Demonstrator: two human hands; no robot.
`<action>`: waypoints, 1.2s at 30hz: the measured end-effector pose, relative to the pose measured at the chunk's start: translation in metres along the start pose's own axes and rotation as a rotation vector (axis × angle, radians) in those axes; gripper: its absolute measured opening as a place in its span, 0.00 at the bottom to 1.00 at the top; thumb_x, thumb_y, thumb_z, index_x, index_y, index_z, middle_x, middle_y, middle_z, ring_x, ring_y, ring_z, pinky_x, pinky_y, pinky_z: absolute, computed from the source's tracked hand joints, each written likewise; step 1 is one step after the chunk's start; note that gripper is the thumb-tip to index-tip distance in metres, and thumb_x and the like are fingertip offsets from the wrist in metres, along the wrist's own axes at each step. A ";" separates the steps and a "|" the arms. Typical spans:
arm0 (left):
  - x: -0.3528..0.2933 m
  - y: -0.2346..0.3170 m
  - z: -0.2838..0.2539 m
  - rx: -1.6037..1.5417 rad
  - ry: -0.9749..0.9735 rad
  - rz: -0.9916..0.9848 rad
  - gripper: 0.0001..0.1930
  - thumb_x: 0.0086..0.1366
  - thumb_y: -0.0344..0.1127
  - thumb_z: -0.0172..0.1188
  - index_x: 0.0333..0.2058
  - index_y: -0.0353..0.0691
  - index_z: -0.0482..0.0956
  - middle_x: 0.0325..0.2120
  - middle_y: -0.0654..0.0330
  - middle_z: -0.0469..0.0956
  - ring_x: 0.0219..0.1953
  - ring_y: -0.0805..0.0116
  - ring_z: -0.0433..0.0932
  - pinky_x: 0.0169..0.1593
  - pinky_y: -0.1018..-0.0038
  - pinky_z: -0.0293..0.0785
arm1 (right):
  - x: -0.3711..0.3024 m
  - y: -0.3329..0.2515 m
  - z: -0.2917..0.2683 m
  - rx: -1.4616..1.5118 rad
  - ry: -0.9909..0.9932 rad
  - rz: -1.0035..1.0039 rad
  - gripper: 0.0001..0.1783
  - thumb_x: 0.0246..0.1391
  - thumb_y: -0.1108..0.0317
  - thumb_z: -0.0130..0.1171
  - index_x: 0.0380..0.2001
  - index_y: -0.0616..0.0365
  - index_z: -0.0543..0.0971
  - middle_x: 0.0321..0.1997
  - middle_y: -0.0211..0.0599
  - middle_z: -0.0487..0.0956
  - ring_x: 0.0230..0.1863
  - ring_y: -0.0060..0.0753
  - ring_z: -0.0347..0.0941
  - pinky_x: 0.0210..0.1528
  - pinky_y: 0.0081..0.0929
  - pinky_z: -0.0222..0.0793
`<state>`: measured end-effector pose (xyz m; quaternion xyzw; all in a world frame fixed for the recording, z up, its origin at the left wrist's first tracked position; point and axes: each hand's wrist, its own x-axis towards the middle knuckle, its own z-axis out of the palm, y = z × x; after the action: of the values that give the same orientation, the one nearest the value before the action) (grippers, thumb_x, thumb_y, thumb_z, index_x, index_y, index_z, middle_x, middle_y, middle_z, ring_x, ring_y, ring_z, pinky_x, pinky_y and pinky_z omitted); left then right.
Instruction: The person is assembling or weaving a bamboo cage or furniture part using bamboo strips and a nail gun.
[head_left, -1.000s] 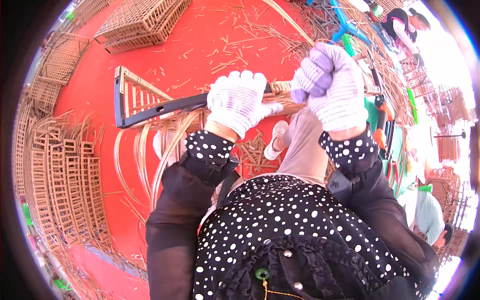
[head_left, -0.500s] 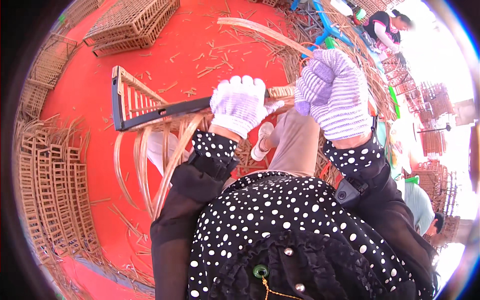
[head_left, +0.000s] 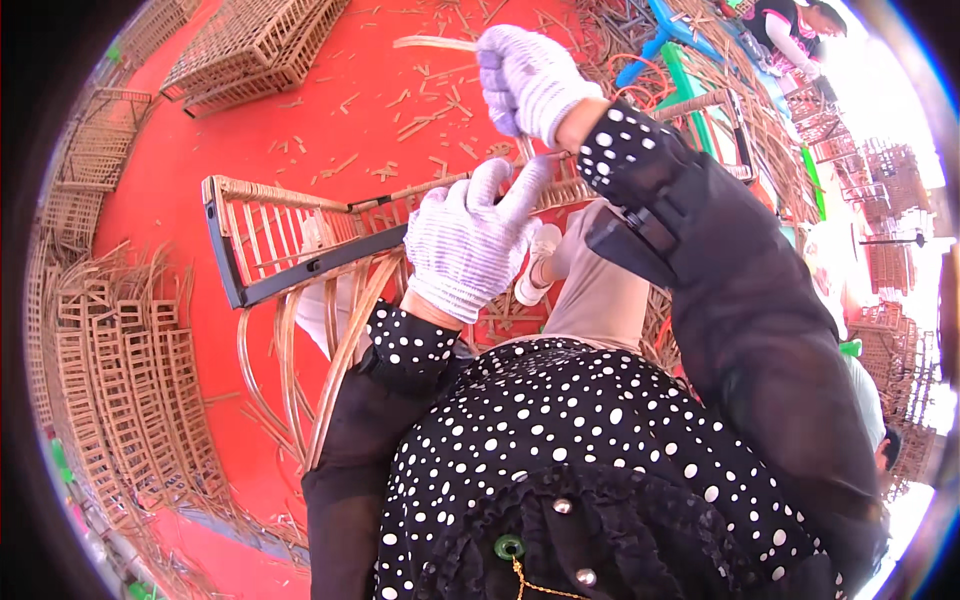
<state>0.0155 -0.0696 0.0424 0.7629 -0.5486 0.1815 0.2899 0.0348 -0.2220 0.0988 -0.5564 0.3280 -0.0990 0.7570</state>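
Right hand (head_left: 527, 75) raised; its grasp hidden; left hand (head_left: 470, 245) pressing frame (head_left: 290, 240)

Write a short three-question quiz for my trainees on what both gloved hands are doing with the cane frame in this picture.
1. True or false: the left hand rests on the cane frame.
2. The right hand is: A) flat on the red floor; B) raised beyond the frame, fingers closed around a thin strip; C) resting in the lap.
3. Fill in: stacks of small cane ladder-like pieces lie on the person's ____ side.

Key: 1 true; 2 B; 3 left.
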 end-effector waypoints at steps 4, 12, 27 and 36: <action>0.011 -0.001 -0.001 -0.091 -0.163 -0.034 0.20 0.46 0.37 0.63 0.41 0.52 0.74 0.31 0.63 0.74 0.29 0.63 0.76 0.33 0.69 0.72 | 0.035 0.023 -0.012 -0.251 -0.106 0.104 0.17 0.53 0.59 0.44 0.14 0.52 0.70 0.10 0.31 0.65 0.09 0.32 0.61 0.17 0.34 0.65; 0.038 -0.026 -0.003 -0.416 -0.582 -0.228 0.17 0.46 0.32 0.60 0.39 0.40 0.77 0.30 0.55 0.77 0.34 0.60 0.77 0.40 0.70 0.72 | -0.045 0.038 -0.078 -1.150 -0.177 -0.783 0.23 0.42 0.54 0.62 0.41 0.55 0.73 0.37 0.40 0.75 0.40 0.44 0.72 0.41 0.35 0.68; -0.022 0.002 0.005 -0.457 0.030 -0.337 0.07 0.51 0.30 0.60 0.31 0.38 0.75 0.31 0.57 0.74 0.30 0.65 0.77 0.34 0.75 0.72 | -0.024 0.027 -0.069 -0.963 -0.434 -0.562 0.13 0.38 0.76 0.63 0.33 0.60 0.77 0.25 0.33 0.77 0.29 0.24 0.75 0.34 0.24 0.71; -0.006 0.003 0.038 -0.995 -0.216 -0.598 0.08 0.49 0.33 0.60 0.28 0.39 0.74 0.29 0.62 0.70 0.27 0.72 0.70 0.31 0.76 0.67 | -0.020 0.022 -0.068 -0.933 -0.478 -0.510 0.15 0.39 0.79 0.62 0.35 0.62 0.77 0.27 0.32 0.76 0.31 0.21 0.73 0.38 0.20 0.69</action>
<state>0.0088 -0.0899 0.0104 0.6710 -0.3553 -0.2660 0.5939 -0.0261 -0.2565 0.0748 -0.8993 0.0124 0.0050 0.4370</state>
